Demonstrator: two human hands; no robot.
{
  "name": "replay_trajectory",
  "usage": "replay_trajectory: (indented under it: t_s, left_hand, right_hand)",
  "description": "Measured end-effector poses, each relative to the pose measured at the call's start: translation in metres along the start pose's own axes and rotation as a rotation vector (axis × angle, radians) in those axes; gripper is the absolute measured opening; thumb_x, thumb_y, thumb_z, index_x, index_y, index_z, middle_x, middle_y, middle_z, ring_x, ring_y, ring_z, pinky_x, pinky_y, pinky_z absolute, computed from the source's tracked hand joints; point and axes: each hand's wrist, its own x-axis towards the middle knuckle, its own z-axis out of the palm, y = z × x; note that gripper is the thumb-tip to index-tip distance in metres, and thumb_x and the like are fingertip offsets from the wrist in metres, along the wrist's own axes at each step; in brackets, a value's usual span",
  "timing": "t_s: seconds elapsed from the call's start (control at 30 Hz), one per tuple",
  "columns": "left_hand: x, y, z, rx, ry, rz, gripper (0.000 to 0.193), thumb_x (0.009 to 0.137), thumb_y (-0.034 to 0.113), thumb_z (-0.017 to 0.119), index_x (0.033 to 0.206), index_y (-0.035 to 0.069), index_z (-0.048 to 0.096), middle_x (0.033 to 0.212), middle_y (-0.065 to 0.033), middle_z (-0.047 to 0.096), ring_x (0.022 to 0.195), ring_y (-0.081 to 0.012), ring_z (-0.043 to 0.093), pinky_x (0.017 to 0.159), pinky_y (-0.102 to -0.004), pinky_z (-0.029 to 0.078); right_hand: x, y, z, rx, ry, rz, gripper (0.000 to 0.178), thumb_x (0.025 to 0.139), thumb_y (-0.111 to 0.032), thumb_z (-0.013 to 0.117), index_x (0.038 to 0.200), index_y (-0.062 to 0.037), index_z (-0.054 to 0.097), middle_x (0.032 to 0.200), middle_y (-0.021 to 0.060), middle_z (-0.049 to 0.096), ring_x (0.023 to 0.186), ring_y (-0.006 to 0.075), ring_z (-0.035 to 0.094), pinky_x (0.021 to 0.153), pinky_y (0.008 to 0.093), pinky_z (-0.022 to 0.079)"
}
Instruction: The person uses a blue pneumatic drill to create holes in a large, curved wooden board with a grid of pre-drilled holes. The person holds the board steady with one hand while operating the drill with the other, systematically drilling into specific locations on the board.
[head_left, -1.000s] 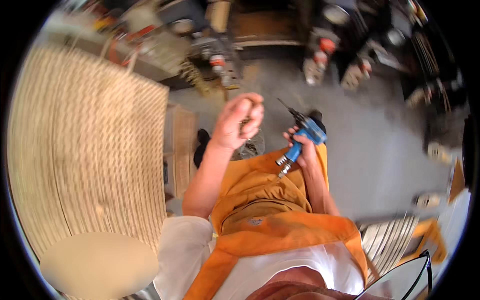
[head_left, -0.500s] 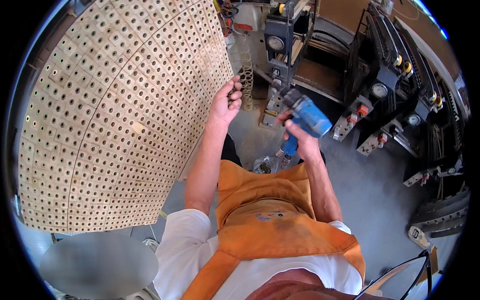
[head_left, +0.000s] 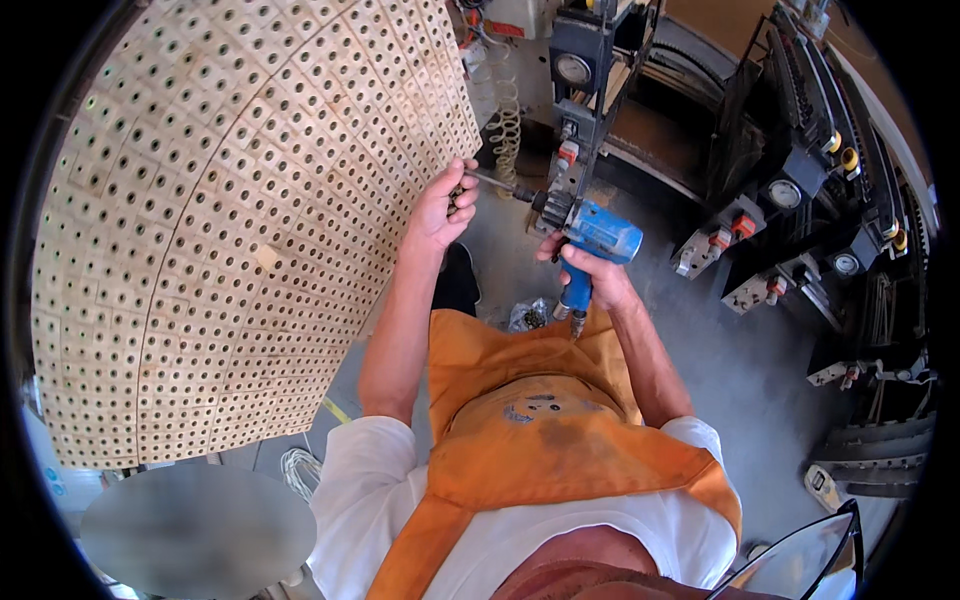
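Note:
My right hand (head_left: pixel 603 277) grips a blue air drill (head_left: pixel 606 232) by its handle, with an air fitting at the bottom. From the drill's black chuck a long thin bit (head_left: pixel 494 182) points left. The bit's tip meets the fingertips of my left hand (head_left: pixel 432 212). That hand is curled around several small dark metal inserts (head_left: pixel 455 197); whether one sits on the bit is too small to tell. Just left of my left hand stands a large curved wooden panel (head_left: pixel 268 258), covered in rows of holes with metal-looking rims.
A clear plastic bag (head_left: pixel 531 315) of small metal pieces is below the drill. A coiled air hose (head_left: pixel 506 130) hangs beyond my hands. Black clamping machinery with gauges (head_left: pixel 784 194) fills the right side. A white cable (head_left: pixel 299 468) lies below the panel.
The drill has swung level and left, bringing its bit to my left fingertips. My left hand stays closed around the inserts. The view has shifted slightly.

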Motion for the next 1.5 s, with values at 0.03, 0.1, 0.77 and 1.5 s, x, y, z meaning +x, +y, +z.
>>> replay_trajectory:
  t_s: [0.03, 0.1, 0.77, 1.5]
  left_hand:
    - [0.004, -0.002, 0.0, 0.016, -0.009, -0.007, 0.028, 0.095, 0.032, 0.058, 0.105, 0.007, 0.055, 0.078, 0.0015, 0.048, 0.057, -0.0046, 0.04, 0.04, -0.0155, 0.027]
    - [0.011, -0.01, -0.001, 0.002, 0.027, -0.003, 0.027, 0.094, 0.031, 0.058, 0.106, 0.007, 0.055, 0.078, 0.0012, 0.048, 0.057, -0.0051, 0.041, 0.04, -0.016, 0.028]
    - [0.131, 0.012, -0.02, 0.1, 0.303, 0.167, 0.024, 0.097, 0.026, 0.052, 0.107, 0.005, 0.056, 0.077, 0.0008, 0.047, 0.06, -0.0069, 0.043, 0.039, -0.0171, 0.029]
    - [0.126, 0.014, -0.028, -0.223, 0.077, 0.22, 0.025, 0.092, 0.016, 0.054, 0.114, 0.003, 0.053, 0.084, -0.0024, 0.052, 0.061, -0.0077, 0.047, 0.039, -0.0173, 0.031]
  right_hand:
    - [0.004, 0.001, -0.005, 0.011, -0.002, 0.007, 0.032, 0.085, -0.018, 0.068, 0.112, -0.0026, 0.058, 0.105, 0.0104, 0.067, 0.1, 0.0212, 0.065, 0.065, 0.0263, 0.047]
    - [0.01, 0.004, -0.017, 0.033, -0.004, 0.019, 0.032, 0.086, -0.017, 0.068, 0.112, -0.0025, 0.058, 0.105, 0.0108, 0.067, 0.1, 0.0217, 0.065, 0.065, 0.0264, 0.047]
    - [0.125, 0.016, -0.029, -0.257, 0.07, -0.044, 0.026, 0.087, -0.016, 0.069, 0.111, -0.0066, 0.063, 0.101, 0.0023, 0.068, 0.091, 0.0124, 0.062, 0.073, 0.0271, 0.049]
    - [0.172, -0.003, -0.035, 0.063, -0.02, 0.035, 0.023, 0.086, -0.009, 0.064, 0.108, -0.0032, 0.059, 0.1, 0.007, 0.066, 0.096, 0.0177, 0.064, 0.064, 0.0264, 0.046]
